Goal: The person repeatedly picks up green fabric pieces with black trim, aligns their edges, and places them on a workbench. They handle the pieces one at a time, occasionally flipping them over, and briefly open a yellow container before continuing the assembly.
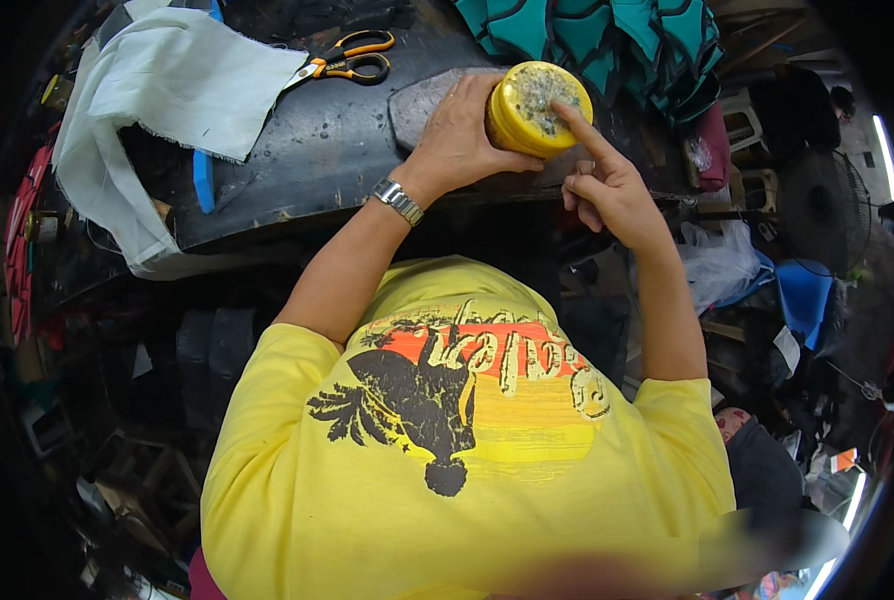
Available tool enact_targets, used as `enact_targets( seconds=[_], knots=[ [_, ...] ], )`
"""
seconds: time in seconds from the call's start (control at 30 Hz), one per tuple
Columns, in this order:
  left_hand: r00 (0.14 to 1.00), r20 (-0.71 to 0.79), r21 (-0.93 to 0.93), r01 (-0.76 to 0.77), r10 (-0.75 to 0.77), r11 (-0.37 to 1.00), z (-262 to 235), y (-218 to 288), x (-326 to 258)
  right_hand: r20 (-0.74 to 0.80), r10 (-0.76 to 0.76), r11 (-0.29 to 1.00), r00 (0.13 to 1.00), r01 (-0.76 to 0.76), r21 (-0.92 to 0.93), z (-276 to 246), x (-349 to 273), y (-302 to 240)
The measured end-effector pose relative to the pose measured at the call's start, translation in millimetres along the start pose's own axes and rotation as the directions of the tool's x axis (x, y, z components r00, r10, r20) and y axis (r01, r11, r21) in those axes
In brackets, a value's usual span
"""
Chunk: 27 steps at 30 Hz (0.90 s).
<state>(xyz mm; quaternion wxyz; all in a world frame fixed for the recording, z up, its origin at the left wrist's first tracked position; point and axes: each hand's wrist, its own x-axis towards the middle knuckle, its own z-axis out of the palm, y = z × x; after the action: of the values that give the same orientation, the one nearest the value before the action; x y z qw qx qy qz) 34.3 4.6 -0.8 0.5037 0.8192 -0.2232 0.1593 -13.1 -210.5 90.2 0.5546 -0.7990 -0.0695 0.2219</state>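
Observation:
My left hand (pixel 457 135) is wrapped around a round yellow tub (pixel 517 95) with a lid, holding it tilted above the worktable (pixel 307 160). Dark, speckled grime covers the middle of the lid. The index finger of my right hand (pixel 612 190) stretches out to the lid's top, its tip apparently touching it. The other right fingers are loosely curled and hold nothing. Behind the tub and my left hand lies a flat dark slab (pixel 412 112), partly hidden. Scissors (pixel 352 65) with orange and black handles rest farther left, their blades partly under a white cloth (pixel 182 80).
Teal, dark-edged cut pieces (pixel 587 35) are heaped at the far right of the table. A blue strip (pixel 204 180) sticks out by the cloth near the front edge. To the right are a standing fan (pixel 822 210), a blue container (pixel 804 290) and clear plastic bags (pixel 722 265).

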Motion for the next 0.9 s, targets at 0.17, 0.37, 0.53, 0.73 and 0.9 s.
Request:
enact_targets(
  seconds=[0.17,0.37,0.53,0.73,0.9],
  knots=[
    [0.999,-0.019,0.025,-0.03,0.031,0.999,2,-1,-1,-0.21,-0.24,0.837,0.948,0.093,-0.539,10,9,4],
    [0.997,-0.057,0.084,-0.038,0.043,0.996,3,-2,-2,-0.294,-0.326,0.614,0.898,-0.035,-0.788,19,15,7],
    [0.997,-0.068,0.093,-0.037,0.043,0.995,5,-3,-3,-0.301,-0.358,0.477,0.884,-0.104,-0.873,46,-12,14],
    [0.998,-0.058,0.058,-0.024,0.028,0.998,4,-3,-2,-0.209,-0.461,0.556,0.862,0.098,-0.825,18,-13,15],
    [0.998,-0.058,0.063,-0.003,0.006,0.998,5,-3,-1,-0.233,-0.525,0.353,0.819,-0.04,-0.935,7,12,21]
  ],
)
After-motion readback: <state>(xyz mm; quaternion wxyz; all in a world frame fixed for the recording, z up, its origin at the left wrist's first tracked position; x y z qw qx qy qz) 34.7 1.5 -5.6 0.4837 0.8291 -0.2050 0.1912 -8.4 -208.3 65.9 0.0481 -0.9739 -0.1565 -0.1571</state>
